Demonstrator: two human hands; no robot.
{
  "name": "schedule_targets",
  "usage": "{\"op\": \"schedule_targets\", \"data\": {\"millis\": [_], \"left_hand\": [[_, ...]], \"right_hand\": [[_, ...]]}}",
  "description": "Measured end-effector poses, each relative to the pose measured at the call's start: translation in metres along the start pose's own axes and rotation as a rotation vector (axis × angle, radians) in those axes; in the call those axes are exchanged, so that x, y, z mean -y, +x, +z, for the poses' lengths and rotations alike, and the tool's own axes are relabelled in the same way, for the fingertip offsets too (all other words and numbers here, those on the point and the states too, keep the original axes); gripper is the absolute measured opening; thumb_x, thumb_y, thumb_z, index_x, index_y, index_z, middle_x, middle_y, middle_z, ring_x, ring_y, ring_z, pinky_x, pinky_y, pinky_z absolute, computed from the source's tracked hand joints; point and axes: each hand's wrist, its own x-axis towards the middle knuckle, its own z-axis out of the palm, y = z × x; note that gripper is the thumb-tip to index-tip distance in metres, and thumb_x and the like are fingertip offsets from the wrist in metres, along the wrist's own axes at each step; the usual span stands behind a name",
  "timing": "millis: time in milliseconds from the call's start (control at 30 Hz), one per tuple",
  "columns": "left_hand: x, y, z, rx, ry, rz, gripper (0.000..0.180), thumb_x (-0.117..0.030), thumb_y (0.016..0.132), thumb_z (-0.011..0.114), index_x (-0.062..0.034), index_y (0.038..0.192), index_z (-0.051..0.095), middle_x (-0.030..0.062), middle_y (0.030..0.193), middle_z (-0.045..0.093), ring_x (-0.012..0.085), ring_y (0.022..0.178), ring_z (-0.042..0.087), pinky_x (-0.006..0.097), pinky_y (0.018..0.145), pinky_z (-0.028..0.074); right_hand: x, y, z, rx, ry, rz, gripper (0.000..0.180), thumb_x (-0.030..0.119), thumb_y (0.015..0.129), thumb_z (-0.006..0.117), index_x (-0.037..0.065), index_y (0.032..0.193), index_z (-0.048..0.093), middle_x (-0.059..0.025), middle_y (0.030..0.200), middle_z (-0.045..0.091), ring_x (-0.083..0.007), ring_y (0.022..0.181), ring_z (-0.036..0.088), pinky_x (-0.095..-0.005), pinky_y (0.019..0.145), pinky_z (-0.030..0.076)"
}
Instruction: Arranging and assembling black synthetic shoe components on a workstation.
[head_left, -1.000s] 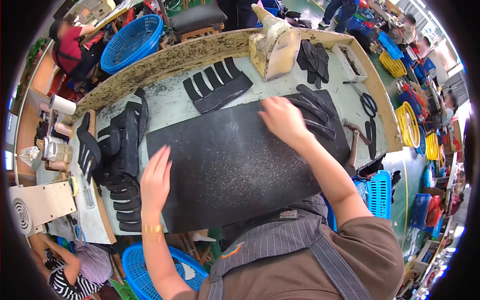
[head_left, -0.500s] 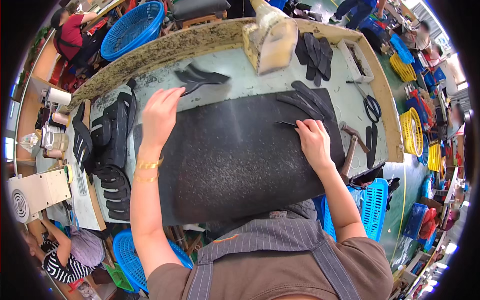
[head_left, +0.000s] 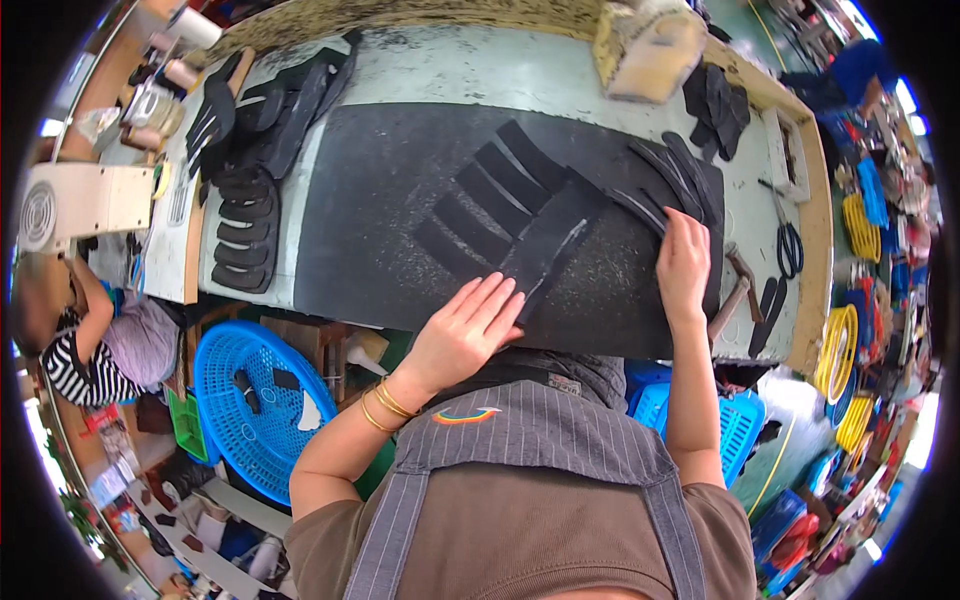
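A black comb-shaped cut piece [head_left: 510, 215] lies flat on the black mat [head_left: 380, 200], its four parallel strips fanning up and left from a broader band (which shows a pale scuff along its length). The band's lower end sits just beside the left hand [head_left: 462, 335]. A fan of thin black strips [head_left: 665, 180] lies at the mat's right, just above the right hand [head_left: 683, 262].

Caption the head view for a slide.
Left hand flat on a comb-shaped black cut piece on a black mat; right hand on black strips.
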Motion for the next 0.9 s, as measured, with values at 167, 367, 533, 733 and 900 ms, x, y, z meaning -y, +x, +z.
{"op": "schedule_targets", "data": {"millis": [167,367,533,733,900], "left_hand": [[0.013,-0.009,-0.022,-0.063,-0.121,-0.09,0.054,-0.033,0.081,0.073,0.0026,0.12,0.063,0.0171,0.126,0.061,0.0353,0.122,0.056,0.046,0.104,0.046],[0.056,-0.022,-0.027,-0.083,-0.046,-0.215,0.05,-0.027,0.08,0.075,0.0048,0.116,0.063,0.0162,0.119,0.063,0.0353,0.116,0.058,0.044,0.102,0.047],[0.066,-0.024,-0.02,-0.09,-0.082,-0.183,0.045,-0.027,0.08,0.075,0.0064,0.108,0.066,0.0173,0.117,0.062,0.035,0.112,0.06,0.045,0.1,0.048],[0.073,-0.031,-0.019,-0.106,-0.097,-0.189,0.043,-0.027,0.079,0.075,0.0064,0.106,0.067,0.0176,0.117,0.062,0.0341,0.116,0.058,0.044,0.101,0.047],[0.072,-0.026,-0.024,-0.1,-0.131,-0.221,0.042,-0.027,0.079,0.075,0.0061,0.104,0.067,0.0179,0.121,0.06,0.0355,0.121,0.054,0.045,0.102,0.045]], "right_hand": [[0.059,0.021,-0.041,0.105,0.26,0.137,0.025,0.0,0.09,0.062,0.005,0.114,0.067,-0.0079,0.084,0.065,-0.0195,0.071,0.063,-0.0291,0.067,0.05],[0.158,0.024,0.005,0.689,0.916,0.442,0.016,0.012,0.091,0.068,-0.003,0.098,0.064,-0.0096,0.076,0.069,-0.0128,0.059,0.066,-0.0274,0.054,0.051],[0.179,0.01,0.067,0.588,0.778,0.23,0.012,0.01,0.089,0.067,-0.002,0.089,0.064,-0.0169,0.075,0.068,-0.0287,0.066,0.069,-0.0358,0.06,0.053],[0.186,0.005,0.063,0.572,0.743,0.244,0.01,0.009,0.087,0.067,-0.001,0.088,0.064,-0.0172,0.076,0.068,-0.032,0.069,0.069,-0.0383,0.062,0.053],[0.188,0.0,0.064,0.518,0.701,0.22,0.009,0.009,0.087,0.067,0.0,0.087,0.063,-0.0163,0.075,0.067,-0.0319,0.068,0.068,-0.0387,0.062,0.053]]}}
